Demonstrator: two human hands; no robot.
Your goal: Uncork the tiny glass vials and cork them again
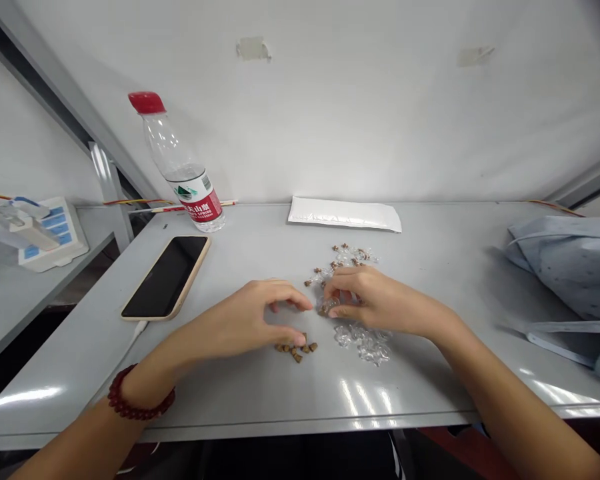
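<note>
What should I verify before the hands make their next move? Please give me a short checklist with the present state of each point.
1. Right hand has its piece: ok, a clear plastic piece sits between thumb and fingers.
2. Left hand is free: cannot tell; thumb and fingers are apart, but the thumb tip overlaps the brown pieces.
3. Loose clear pieces are near: ok, just below the right hand in view.
4. Far cluster is sorted by kind: not ok, brown and clear parts lie together.
5. Water bottle is capped and away from both hands: ok.
</note>
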